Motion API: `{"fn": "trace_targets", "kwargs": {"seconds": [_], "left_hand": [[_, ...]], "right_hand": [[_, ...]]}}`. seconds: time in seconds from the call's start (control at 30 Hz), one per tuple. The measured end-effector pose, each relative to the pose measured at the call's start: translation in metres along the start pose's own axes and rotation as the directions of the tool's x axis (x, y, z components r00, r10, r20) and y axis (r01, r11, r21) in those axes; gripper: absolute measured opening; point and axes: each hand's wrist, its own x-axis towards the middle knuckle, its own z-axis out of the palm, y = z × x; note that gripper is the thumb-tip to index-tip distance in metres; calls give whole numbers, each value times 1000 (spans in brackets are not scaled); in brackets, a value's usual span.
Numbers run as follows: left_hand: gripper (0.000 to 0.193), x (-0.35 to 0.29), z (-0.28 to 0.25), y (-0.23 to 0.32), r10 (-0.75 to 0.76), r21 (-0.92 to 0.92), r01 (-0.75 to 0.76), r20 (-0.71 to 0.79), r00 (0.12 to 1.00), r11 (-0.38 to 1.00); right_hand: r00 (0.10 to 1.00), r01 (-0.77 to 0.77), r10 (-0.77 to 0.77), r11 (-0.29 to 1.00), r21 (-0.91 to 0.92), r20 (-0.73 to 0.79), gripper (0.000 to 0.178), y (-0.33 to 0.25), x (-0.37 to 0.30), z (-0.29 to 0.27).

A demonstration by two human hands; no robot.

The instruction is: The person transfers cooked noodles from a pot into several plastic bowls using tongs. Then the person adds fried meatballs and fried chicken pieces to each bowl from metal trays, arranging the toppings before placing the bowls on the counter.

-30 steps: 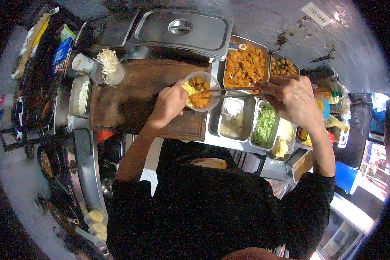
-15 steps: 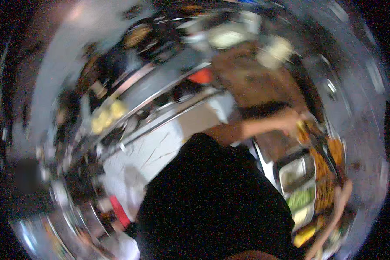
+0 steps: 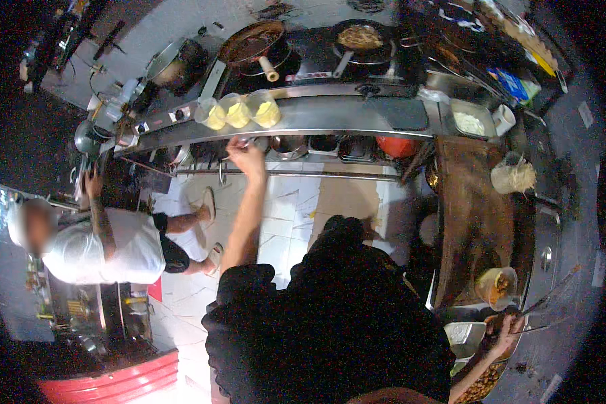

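A steel counter (image 3: 330, 114) was seen far, a cutting board (image 3: 478, 215) right. Tongs (image 3: 552, 291) were gripped by the right hand (image 3: 503, 328). Three yellow-filled cups (image 3: 237, 116) were set just beyond the left hand (image 3: 248, 159), whose grip could not be told. Near, the board was topped by a food-filled cup (image 3: 498, 287).

Stove (image 3: 310, 52) at the top, co-worker (image 3: 94, 246) at left

A light-handled pan (image 3: 250, 44) and a smaller pan (image 3: 359, 38) sit on it. The co-worker wears a white top (image 3: 133, 250). A ridged red panel (image 3: 114, 382) spans the lower left. Upper right, a blue package (image 3: 507, 85) lies near a white cup (image 3: 503, 121).
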Motion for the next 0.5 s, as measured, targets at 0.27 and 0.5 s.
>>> {"fn": "trace_targets", "kwargs": {"seconds": [0.27,0.5], "left_hand": [[48,256,-24,-184,-463,270,420,121,878,867],[37,318,3,-208,-687,-176,761,341,642,624]], "right_hand": [[989,36,-16,991,128,-148,46,-69,-42,222],[966,47,-14,991,122,-259,36,-155,-104,345]]}}
